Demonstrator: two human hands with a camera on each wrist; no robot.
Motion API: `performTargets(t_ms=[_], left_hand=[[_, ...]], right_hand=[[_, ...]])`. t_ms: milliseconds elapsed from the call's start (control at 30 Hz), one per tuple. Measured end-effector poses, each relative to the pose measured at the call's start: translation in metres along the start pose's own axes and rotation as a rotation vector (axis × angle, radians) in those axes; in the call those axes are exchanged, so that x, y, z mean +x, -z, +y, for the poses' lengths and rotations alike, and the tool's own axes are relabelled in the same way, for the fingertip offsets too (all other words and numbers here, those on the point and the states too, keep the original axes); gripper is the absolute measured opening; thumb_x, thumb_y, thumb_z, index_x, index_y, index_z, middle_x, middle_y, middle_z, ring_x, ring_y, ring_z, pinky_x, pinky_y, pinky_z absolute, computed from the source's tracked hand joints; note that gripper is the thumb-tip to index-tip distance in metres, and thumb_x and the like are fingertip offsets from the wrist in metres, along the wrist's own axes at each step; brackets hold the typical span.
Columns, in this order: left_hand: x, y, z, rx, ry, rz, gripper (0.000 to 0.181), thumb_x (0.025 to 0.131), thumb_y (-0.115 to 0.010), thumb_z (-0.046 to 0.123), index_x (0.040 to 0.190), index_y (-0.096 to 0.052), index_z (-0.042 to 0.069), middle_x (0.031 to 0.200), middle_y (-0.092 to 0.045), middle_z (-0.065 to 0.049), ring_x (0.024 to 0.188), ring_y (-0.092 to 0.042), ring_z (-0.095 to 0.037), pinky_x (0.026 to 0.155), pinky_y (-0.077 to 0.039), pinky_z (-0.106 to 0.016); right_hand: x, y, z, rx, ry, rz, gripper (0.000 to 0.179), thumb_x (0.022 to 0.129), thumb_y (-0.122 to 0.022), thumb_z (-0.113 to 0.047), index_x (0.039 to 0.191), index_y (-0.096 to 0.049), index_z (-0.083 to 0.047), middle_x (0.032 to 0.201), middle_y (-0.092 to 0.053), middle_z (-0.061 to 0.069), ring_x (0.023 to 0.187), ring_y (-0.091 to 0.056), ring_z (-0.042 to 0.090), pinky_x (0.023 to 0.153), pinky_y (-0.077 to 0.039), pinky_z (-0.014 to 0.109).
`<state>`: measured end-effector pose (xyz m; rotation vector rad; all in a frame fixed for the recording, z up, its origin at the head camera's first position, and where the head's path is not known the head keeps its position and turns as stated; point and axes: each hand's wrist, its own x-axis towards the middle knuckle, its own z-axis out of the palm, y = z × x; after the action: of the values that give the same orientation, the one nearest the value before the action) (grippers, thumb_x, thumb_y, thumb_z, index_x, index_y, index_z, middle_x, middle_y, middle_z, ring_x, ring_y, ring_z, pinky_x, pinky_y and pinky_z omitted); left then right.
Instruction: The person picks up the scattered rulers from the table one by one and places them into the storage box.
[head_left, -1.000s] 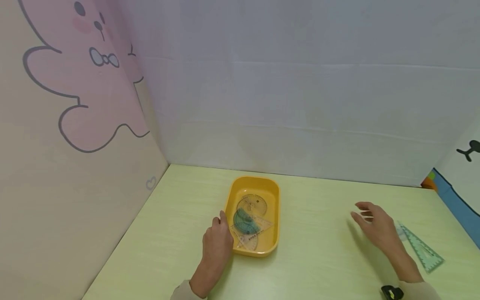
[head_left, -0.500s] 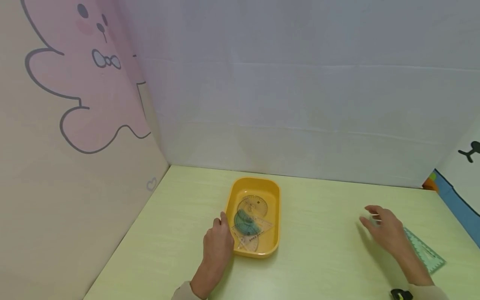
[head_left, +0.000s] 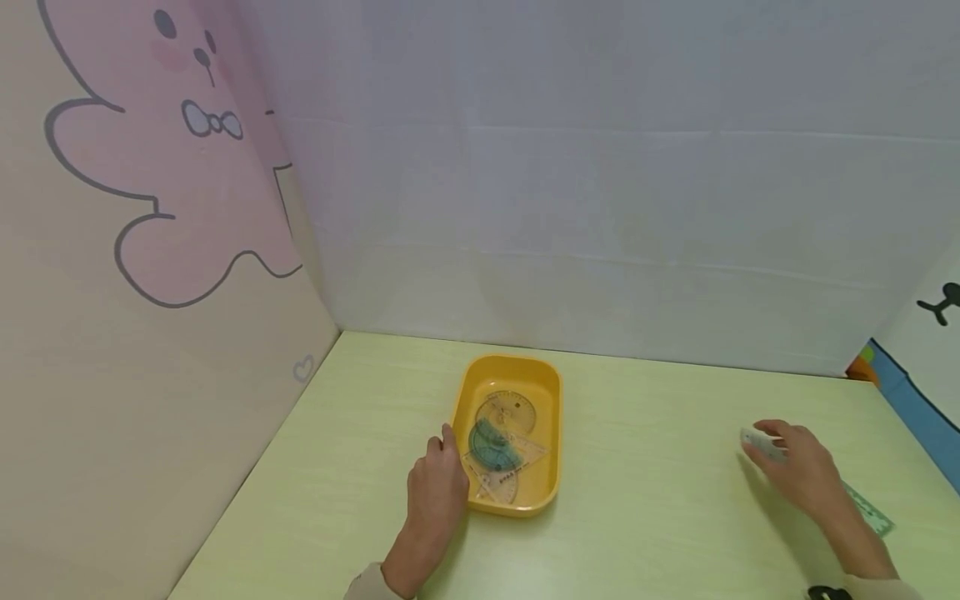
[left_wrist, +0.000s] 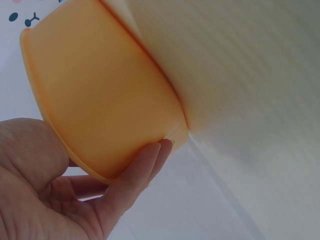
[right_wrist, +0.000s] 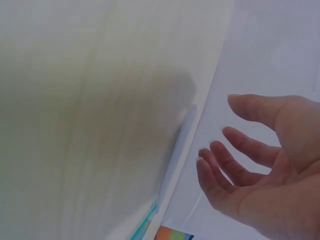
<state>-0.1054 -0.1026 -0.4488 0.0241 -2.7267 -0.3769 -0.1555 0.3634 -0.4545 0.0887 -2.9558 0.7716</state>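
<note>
My left hand (head_left: 437, 492) holds the left side of a yellow tray (head_left: 553, 433); in the left wrist view its thumb is at the rim and its fingers lie along the outer wall of the tray (left_wrist: 110, 90). Inside the tray are a teal protractor (head_left: 491, 448), clear protractors and a clear set square (head_left: 534, 448). My right hand (head_left: 806, 467) hovers with loosely bent fingers over a small clear flat piece (head_left: 763, 442) on the table. In the right wrist view that piece (right_wrist: 177, 155) lies apart from the fingers. A green set square (head_left: 870, 510) is partly hidden beneath the right wrist.
The pale green table (head_left: 637, 500) meets a white back wall (head_left: 600, 208). A side wall with a pink bear drawing (head_left: 187, 183) rises at the left. At the right stands another printed wall (head_left: 911, 408). Something black (head_left: 828, 592) shows at the right cuff.
My right hand has moved right and slightly toward me, over the clear piece and more of the green set square. The left hand and the tray have stayed put.
</note>
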Motion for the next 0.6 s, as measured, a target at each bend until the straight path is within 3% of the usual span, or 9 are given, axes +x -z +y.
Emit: performTargets(t_ms=[367,600], left_hand=[[0.001,0.000,0.000,0.001,-0.003,-0.009,0.042,0.087,-0.073,-0.004,0.127,-0.063,-0.012,0.090,-0.065,-0.021,0.055,-0.064,-0.030,0.049,-0.054,-0.037],[0.001,-0.001,0.000,0.009,-0.002,-0.007,0.041,0.088,-0.073,-0.004,0.126,-0.063,-0.012,0.089,-0.065,-0.020,0.055,-0.064,-0.029,0.049,-0.054,-0.037]], right_hand=[[-0.003,0.010,0.018,-0.058,-0.058,-0.114,0.055,0.103,-0.062,-0.023,0.131,-0.044,0.021,0.123,-0.047,0.047,0.107,-0.051,0.059,0.085,-0.043,0.068],[-0.003,0.011,0.030,-0.090,-0.047,-0.125,0.057,0.102,-0.065,-0.025,0.128,-0.047,0.022,0.116,-0.050,0.048,0.104,-0.051,0.060,0.084,-0.044,0.068]])
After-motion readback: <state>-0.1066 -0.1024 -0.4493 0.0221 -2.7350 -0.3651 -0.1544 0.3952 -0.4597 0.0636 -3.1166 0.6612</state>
